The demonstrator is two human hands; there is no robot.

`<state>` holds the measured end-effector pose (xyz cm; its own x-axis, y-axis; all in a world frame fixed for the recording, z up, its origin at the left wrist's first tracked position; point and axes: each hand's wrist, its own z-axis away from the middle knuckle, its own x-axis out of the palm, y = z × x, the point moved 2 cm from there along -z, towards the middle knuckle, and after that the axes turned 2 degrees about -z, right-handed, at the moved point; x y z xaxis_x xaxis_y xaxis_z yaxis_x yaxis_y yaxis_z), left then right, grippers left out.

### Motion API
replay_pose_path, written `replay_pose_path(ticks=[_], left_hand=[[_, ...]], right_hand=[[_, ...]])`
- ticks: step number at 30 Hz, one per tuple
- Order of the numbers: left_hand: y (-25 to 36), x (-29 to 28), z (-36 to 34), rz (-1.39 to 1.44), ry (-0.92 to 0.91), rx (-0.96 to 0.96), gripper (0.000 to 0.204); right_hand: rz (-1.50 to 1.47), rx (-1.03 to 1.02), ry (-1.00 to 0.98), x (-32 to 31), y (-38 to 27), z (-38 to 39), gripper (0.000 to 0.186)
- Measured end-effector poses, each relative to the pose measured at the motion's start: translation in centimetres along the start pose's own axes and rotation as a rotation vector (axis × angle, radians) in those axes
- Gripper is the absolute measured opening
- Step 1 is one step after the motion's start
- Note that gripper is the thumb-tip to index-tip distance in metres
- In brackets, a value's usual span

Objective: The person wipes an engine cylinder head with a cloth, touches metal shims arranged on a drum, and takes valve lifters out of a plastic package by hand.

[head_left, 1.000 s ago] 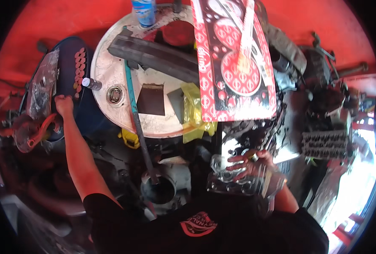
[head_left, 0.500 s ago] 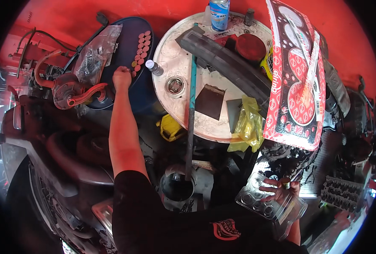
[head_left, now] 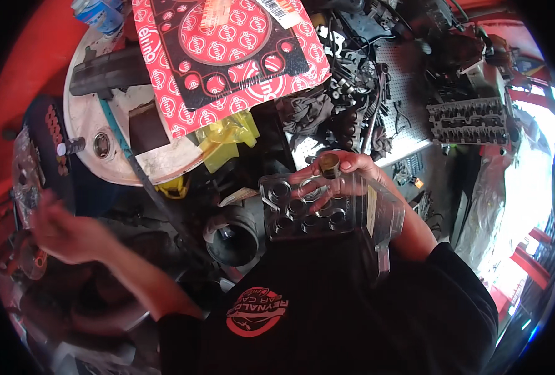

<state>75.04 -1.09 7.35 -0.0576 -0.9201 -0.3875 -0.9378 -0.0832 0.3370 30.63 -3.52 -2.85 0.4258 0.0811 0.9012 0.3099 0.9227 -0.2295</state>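
My right hand (head_left: 366, 167) holds a clear plastic blister tray (head_left: 280, 232) with round pockets, its fingers spread behind the plastic. Between thumb and fingertips of the same hand sits a small brass-coloured cup-shaped plug (head_left: 330, 164) at the tray's far edge. Several pockets look empty through the glare. My left hand (head_left: 65, 230) is off to the left, smeared by motion, so its fingers cannot be made out. Beyond it, rows of small reddish discs (head_left: 53, 125) lie on a dark blue surface (head_left: 40, 114).
A white drum top (head_left: 90, 112) carries a black slab (head_left: 111, 70), a teal-and-black bar (head_left: 122, 137) and a spray can (head_left: 102, 17). A red package with a head gasket (head_left: 240, 81) overhangs it. A cylinder head (head_left: 468, 120) and metal parts stand right; an open black cylinder (head_left: 233, 240) sits below.
The view has swung right. My left hand has come away from the discs, back toward me. My right hand still holds the tray and plug, now nearer the middle of the view.
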Motion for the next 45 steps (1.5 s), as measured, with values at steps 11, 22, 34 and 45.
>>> replay_pose_path(ticks=[11,22,34,45], left_hand=[[27.6,1.1,14.0,0.646,-1.202,0.097,0.057],[36.3,0.4,16.4,0.828,-1.011,0.16,0.043],[36.6,0.6,25.2,1.034,-1.236,-1.149,0.021],[47.7,-1.0,36.9,1.016,-1.433,-1.439,0.022]], right_hand=[[0.053,-0.055,0.009,-1.5,0.4,4.0,0.062],[0.017,-0.209,-0.125,-4.3,-0.1,13.1,0.059],[0.164,-0.446,0.112,-10.6,-0.1,26.9,0.085],[0.406,-0.754,1.073,-24.0,3.4,34.9,0.017]])
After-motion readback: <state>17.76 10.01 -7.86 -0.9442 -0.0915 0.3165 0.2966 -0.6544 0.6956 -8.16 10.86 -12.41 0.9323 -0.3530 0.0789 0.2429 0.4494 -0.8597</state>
